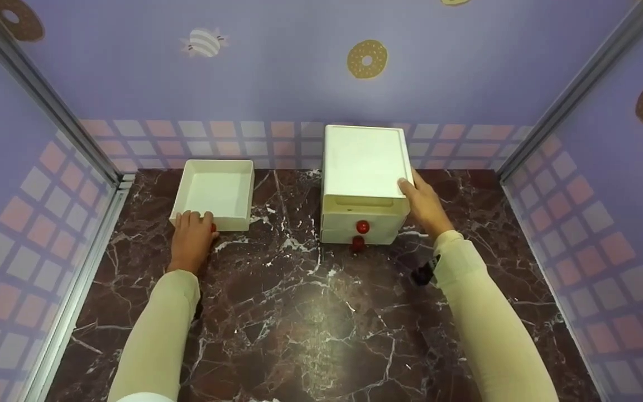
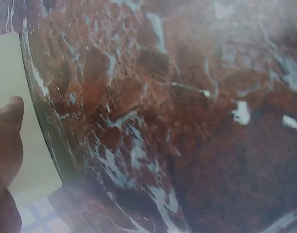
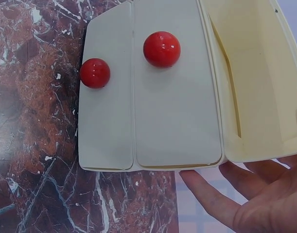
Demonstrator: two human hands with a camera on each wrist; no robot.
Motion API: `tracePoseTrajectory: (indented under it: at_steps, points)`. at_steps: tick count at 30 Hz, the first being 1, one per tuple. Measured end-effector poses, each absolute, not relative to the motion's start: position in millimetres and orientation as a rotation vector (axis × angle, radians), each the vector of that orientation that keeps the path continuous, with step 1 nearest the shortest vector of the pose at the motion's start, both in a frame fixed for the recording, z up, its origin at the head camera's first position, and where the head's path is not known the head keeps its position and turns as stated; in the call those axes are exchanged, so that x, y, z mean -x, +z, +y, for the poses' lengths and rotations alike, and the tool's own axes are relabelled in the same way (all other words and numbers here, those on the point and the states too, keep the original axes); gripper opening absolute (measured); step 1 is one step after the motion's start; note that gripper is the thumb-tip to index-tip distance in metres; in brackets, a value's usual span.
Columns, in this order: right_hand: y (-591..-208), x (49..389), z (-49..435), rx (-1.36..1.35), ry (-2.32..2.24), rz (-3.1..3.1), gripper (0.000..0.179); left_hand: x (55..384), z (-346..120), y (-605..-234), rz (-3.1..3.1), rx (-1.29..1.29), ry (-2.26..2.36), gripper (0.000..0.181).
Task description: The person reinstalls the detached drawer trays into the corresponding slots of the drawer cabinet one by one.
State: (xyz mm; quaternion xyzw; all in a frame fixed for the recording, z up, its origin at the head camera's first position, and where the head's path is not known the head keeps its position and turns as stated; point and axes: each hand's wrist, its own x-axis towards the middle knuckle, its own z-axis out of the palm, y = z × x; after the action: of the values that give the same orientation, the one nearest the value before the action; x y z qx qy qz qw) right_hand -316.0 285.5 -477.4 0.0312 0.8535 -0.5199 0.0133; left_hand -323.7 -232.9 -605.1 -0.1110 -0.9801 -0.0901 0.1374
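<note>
A white drawer [image 1: 222,190] lies out on the marble-patterned surface at the left. My left hand [image 1: 190,237] grips its front wall beside a red knob that is partly hidden; fingers reach over the rim, and in the left wrist view a thumb [image 2: 14,109] lies against the pale wall. Right of the middle stands a white drawer cabinet [image 1: 363,162]. Its top slot [image 3: 257,82] is vacant, and two drawers below bear red knobs [image 3: 162,49]. At the cabinet's right side rests my right hand [image 1: 426,204], thumb on the top edge, fairly straight fingers touching the side wall.
Purple walls [image 1: 288,84] with sweets and tile patterns enclose the dark marbled surface [image 1: 299,312] at the back and both sides. A metal rail [image 1: 84,290] runs along the left edge. Something black [image 1: 425,272] sits at the right wrist.
</note>
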Motion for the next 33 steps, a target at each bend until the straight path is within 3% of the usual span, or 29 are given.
tracePoseTrajectory:
  at_steps: [11,25,33]
  points:
    - [-478.8,316.0,284.8,-0.099,-1.637,2.648,0.064,285.4,-197.0,-583.1,-2.762,0.36,-0.218,0.044]
    - [-476.0,315.7,287.5,-0.09,-1.604,2.665,0.065,142.1,-129.1,-517.2,-2.667,0.475,-0.212,0.051]
    - [-477.0,315.8,286.4,-0.104,-1.599,2.679,0.064,110.0,-111.4,-514.9,-2.557,0.498,-0.12,0.059]
